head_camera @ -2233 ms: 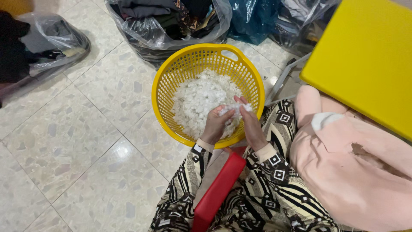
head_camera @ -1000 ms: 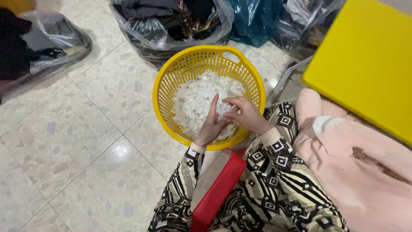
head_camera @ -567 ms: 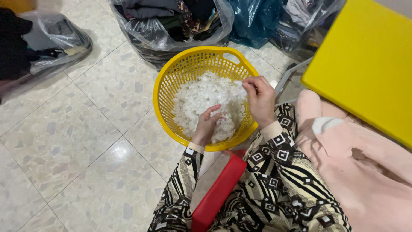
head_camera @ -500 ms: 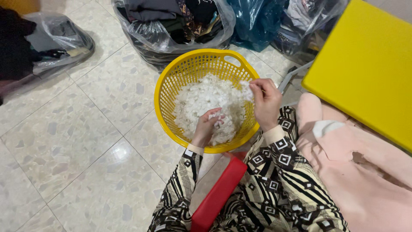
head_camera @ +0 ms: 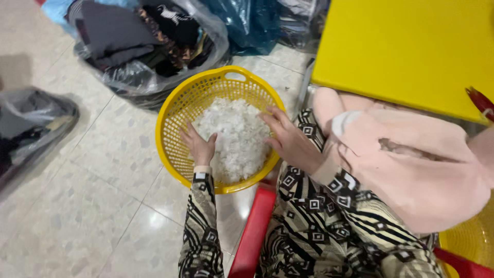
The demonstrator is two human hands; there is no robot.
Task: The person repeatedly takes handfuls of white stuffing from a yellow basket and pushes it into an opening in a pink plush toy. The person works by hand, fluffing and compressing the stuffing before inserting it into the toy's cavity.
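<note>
Head view: both hands now down in the yellow basket (head_camera: 177,110), frame centre, on the white stuffing (head_camera: 234,136) heaped inside. Left hand (head_camera: 198,145) lies flat and open on the heap's left edge, by the basket wall. Right hand (head_camera: 288,139) open, fingers spread over the heap's right side. 0.5 s ago the right hand was raised, pinching a tuft; that pinch is gone. Camera has swung: basket sits further left, clear bag (head_camera: 139,46) of clothes upper left, yellow board (head_camera: 406,51) fills upper right. Pink fabric (head_camera: 411,159) on the lap, right.
</note>
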